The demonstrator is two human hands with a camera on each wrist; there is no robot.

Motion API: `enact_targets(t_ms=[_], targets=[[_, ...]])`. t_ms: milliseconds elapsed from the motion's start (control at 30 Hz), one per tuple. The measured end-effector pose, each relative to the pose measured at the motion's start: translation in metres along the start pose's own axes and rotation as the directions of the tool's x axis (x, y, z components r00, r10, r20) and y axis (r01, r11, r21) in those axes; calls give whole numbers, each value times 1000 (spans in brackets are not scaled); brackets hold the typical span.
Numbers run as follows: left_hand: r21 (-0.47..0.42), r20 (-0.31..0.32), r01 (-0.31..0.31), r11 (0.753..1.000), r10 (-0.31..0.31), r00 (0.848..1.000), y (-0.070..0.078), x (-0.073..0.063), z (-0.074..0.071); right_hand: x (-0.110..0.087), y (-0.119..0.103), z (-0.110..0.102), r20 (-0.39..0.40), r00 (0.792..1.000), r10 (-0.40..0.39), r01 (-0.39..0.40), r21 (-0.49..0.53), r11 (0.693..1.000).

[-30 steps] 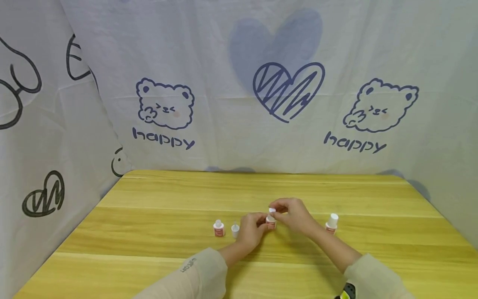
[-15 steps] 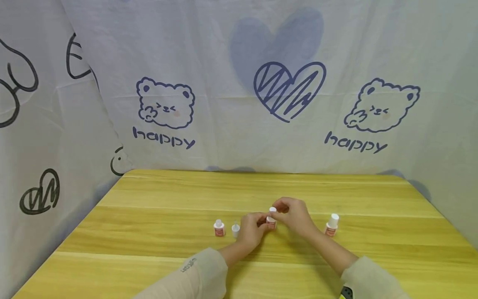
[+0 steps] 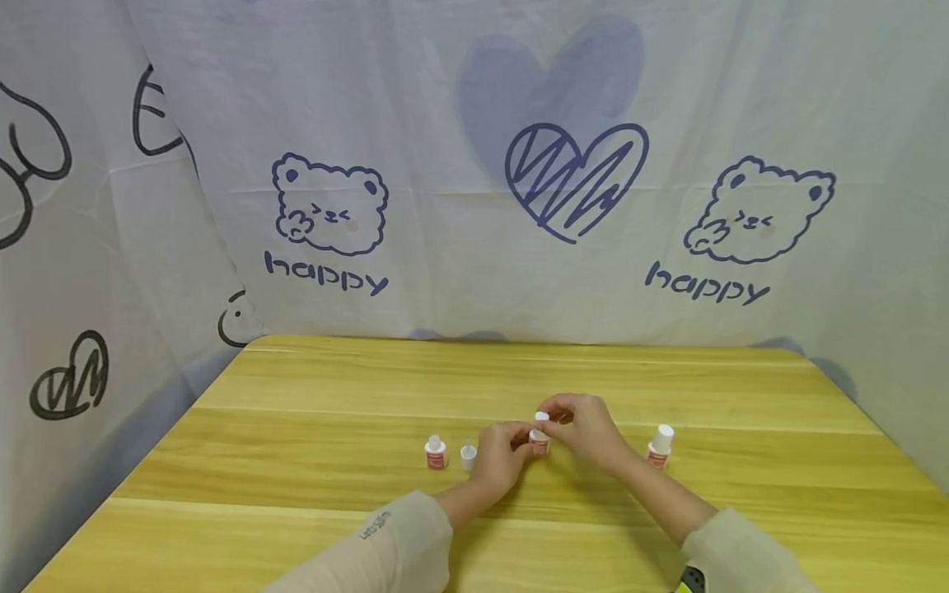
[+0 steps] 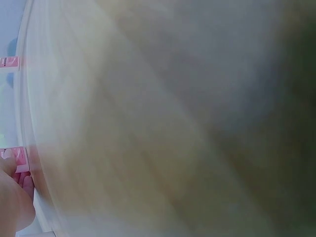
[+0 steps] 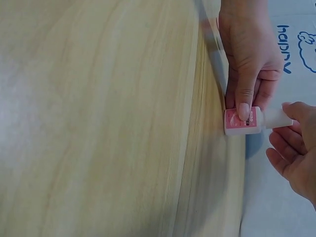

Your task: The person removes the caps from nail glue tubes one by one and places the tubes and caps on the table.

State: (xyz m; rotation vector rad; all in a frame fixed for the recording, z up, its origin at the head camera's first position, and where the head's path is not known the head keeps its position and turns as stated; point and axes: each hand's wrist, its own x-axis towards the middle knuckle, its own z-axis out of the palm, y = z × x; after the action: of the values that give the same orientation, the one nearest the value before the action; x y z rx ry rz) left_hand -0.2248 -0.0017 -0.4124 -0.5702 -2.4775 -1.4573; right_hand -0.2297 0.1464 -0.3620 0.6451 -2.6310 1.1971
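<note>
A small white bottle [image 3: 539,445] with a pink-red label stands upright on the wooden table. My left hand [image 3: 498,457] grips its body, thumb on the label in the right wrist view. Over its neck, my right hand [image 3: 586,424] pinches the white cap [image 5: 279,119] between thumb and fingers. Just left of my left hand, a loose white cap [image 3: 469,457] lies with a thin stem pointing up. Further left stands a similar bottle [image 3: 436,455] without its white cap, its translucent top showing. Beyond my right wrist is a capped bottle [image 3: 659,447].
The wooden table [image 3: 334,478] reaches back to a white printed cloth [image 3: 445,272]. Another cloth [image 3: 163,272] hangs along the left side. In the left wrist view, blurred table surface fills most of the frame.
My right-hand fingers shift slightly around the cap, first a little right, then a little back left. The left hand and the bottle stay in place.
</note>
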Motion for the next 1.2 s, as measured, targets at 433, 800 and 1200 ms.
enact_targets(t_ms=[433, 800, 1200], targets=[[1, 7, -2, 1000, 2, 1000, -2, 0, 0, 0, 2, -1, 32, 996, -81, 80, 9, 997], [-7, -3, -15, 1000, 15, 1000, -3, 1, 1, 1, 3, 3, -56, 998, 25, -25, 10, 1000], [-19, 4, 3, 1000, -3, 1000, -1, 0, 0, 2, -1, -1, -7, 1000, 15, -15, 10, 1000]])
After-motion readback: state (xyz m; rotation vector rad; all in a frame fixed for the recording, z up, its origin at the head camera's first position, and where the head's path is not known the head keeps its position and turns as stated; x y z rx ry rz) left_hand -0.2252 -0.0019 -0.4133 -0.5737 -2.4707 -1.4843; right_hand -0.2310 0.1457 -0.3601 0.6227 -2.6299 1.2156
